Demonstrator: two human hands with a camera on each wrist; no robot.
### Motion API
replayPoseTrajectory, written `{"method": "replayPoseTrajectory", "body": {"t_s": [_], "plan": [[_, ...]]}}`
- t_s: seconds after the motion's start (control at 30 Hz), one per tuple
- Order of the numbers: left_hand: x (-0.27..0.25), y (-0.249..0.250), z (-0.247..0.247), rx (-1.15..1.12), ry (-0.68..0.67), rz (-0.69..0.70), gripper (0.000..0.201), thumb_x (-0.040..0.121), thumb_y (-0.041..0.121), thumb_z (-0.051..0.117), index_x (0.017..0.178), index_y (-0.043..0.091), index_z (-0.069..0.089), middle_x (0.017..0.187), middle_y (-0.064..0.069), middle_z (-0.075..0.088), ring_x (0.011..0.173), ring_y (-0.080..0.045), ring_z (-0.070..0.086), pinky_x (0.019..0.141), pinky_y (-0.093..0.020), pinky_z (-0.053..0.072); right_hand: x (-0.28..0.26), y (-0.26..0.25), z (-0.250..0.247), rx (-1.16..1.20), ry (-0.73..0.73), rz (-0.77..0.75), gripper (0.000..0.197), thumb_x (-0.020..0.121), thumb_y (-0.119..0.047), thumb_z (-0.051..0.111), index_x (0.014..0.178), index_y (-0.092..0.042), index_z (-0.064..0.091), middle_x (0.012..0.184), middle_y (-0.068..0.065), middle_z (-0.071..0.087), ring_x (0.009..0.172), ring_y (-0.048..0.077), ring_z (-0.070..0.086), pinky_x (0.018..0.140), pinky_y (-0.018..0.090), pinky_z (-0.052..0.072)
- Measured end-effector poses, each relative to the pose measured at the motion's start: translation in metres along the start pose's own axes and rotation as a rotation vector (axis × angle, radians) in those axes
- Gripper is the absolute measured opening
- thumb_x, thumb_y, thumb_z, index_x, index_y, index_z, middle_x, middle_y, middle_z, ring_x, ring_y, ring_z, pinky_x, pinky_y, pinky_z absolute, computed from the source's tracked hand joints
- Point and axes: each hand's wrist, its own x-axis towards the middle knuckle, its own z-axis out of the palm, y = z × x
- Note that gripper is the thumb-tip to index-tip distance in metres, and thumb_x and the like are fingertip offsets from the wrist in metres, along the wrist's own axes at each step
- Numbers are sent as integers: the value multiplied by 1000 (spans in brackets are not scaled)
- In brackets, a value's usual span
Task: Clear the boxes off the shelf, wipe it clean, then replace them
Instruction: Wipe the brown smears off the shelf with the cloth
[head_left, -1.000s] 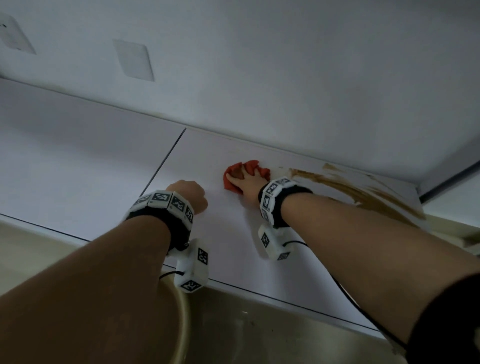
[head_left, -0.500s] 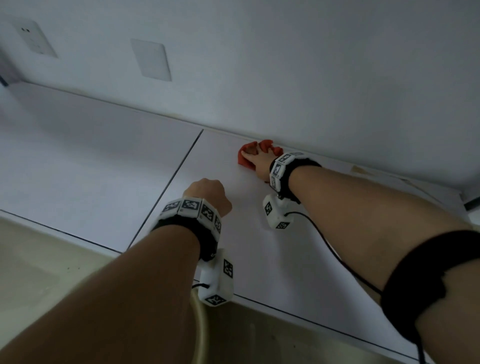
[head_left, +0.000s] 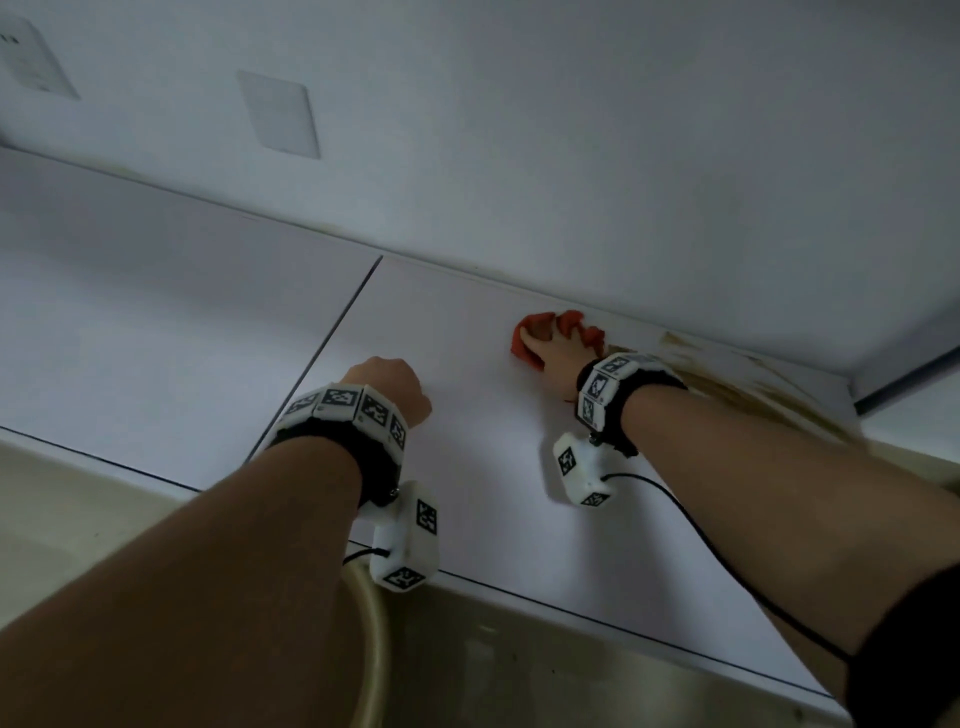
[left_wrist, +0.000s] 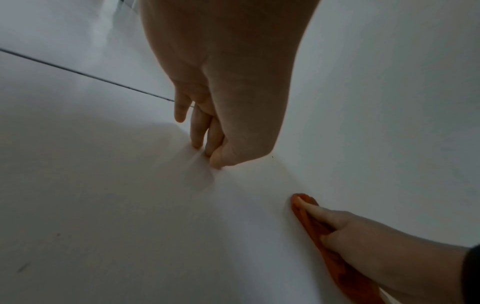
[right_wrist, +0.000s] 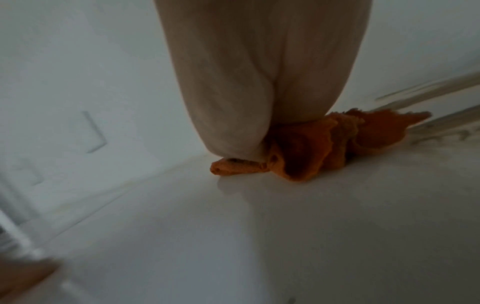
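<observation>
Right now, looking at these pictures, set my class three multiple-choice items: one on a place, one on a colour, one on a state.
1. Where does the cloth lie?
A. at the shelf's front edge
B. by the back wall
C. on the floor

2. What colour is the cloth?
A. blue
B. green
C. orange-red

3. How is the left hand?
A. curled, knuckles on the shelf, holding nothing
B. gripping a box
C. pressing the cloth

Answers:
1 B, the cloth sits where shelf meets wall.
2 C, the right wrist view shows it orange.
3 A, the right hand presses the cloth; the left rests bare.
</observation>
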Motion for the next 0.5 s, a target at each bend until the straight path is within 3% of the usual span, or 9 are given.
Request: {"method": "replayPoseTrajectory", "body": {"t_s": [0.13, 0.2, 0.3, 0.4, 0.43, 0.5], "plan": [[0, 0, 1, 56, -18, 5, 36, 84, 25, 47, 114, 21, 66, 120, -5, 63, 109, -25, 59, 83, -27, 45, -7, -44, 1, -62, -104, -167, 70, 95, -12, 37, 150, -30, -2, 156, 12, -20, 143, 39, -15, 113, 54, -2], [-1, 1, 1, 78, -20, 5, 35, 84, 24, 47, 114, 21, 66, 119, -4, 63, 108, -24, 59, 78, -26, 42, -2, -56, -3, -35, -113, -192, 64, 99, -18, 32, 151, -31, -3, 156, 9, -21, 143, 37, -17, 113, 52, -7], [-3, 1, 2, 86, -15, 6, 35, 84, 25, 49, 114, 21, 66, 120, -5, 62, 109, -25, 59, 80, -27, 44, 14, -57, -6, 38, -86, -159, 57, 100, -36, 23, 152, -20, 6, 158, 11, -6, 145, 33, -1, 116, 46, 0], [-2, 0, 3, 71, 4, 7, 36, 85, 26, 50, 117, 20, 66, 122, -5, 62, 111, -26, 59, 84, -28, 46, 30, -46, -4, 50, 24, -112, 70, 79, -59, 15, 139, -28, 34, 151, 6, 22, 139, 30, 23, 111, 42, 15], [-1, 1, 3, 64, 8, 2, 36, 85, 27, 51, 118, 20, 65, 123, -5, 62, 112, -26, 58, 87, -29, 46, 32, -39, -5, 32, 23, -97, 72, 74, -60, 13, 135, -28, 37, 148, 5, 26, 138, 30, 24, 111, 41, 16], [1, 1, 2, 58, 19, -4, 36, 87, 27, 51, 119, 19, 65, 124, -6, 61, 113, -27, 58, 90, -29, 47, 23, -20, -12, 35, -3, -30, 47, 89, -45, 23, 131, -28, 33, 141, 6, 25, 138, 34, 22, 112, 40, 18]]}}
